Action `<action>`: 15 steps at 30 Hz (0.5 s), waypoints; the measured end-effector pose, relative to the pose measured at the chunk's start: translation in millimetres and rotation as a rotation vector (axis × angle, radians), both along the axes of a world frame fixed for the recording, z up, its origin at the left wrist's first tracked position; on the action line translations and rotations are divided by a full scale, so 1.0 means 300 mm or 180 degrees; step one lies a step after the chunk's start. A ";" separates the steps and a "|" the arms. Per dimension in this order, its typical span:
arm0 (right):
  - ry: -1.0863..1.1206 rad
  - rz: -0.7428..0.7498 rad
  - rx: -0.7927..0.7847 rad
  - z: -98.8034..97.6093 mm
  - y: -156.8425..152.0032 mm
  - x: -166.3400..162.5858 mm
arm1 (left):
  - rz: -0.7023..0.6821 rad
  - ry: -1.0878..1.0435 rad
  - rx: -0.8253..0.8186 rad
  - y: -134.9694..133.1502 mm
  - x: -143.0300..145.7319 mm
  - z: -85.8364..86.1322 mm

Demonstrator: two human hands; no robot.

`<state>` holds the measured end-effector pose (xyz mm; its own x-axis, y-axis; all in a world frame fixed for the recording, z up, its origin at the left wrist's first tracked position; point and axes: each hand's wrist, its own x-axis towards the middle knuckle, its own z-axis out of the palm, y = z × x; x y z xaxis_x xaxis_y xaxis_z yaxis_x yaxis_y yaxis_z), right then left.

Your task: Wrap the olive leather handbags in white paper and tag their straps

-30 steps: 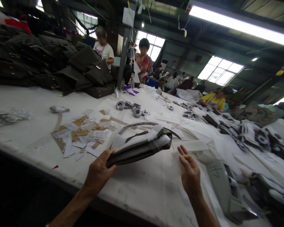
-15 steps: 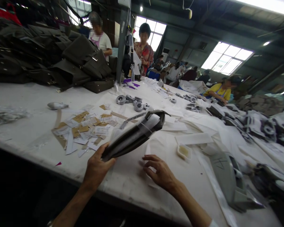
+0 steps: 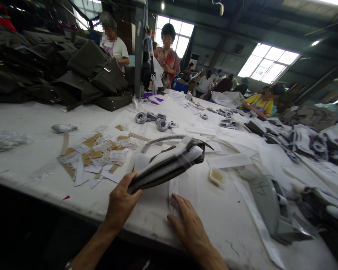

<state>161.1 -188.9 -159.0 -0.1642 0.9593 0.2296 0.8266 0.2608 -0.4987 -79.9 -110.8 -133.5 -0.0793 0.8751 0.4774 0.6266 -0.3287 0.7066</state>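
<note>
My left hand [image 3: 122, 200] is closed round the near end of a dark bag [image 3: 169, 165] with white wrapping on it. The bag is tilted above the table, its far end up and to the right, and its wrapped handle [image 3: 163, 139] arches behind it. Below the bag, my right hand [image 3: 187, 221] rests low over the table with fingers stretched and thumb apart. Its fingertips lie at a pale, translucent strip [image 3: 173, 187]; whether they press it cannot be made out. Right of the bag is a small white dish [image 3: 217, 177] with something yellowish in it.
Paper tags [image 3: 97, 153] lie scattered on the white table [image 3: 30, 165] at left. Wrapped grey coils [image 3: 162, 123] sit behind them. A grey tape dispenser [image 3: 273, 210] stands at right. Dark bags [image 3: 87, 71] are heaped at back left. Several people work beyond the table.
The bag in my left hand has moved slightly right, and its handle shows more. My right hand has come down and its fingers have straightened over the pale strip.
</note>
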 end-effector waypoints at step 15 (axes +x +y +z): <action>0.0012 0.0944 -0.0754 0.169 -0.097 -0.016 | -0.1443 0.1114 0.1504 -0.026 0.145 -0.015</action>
<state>156.4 -218.1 -108.4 -0.4424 0.8968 0.0083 0.7304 0.3657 -0.5768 -36.3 -118.5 -138.2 0.4667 0.4808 0.7423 0.5197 -0.8282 0.2097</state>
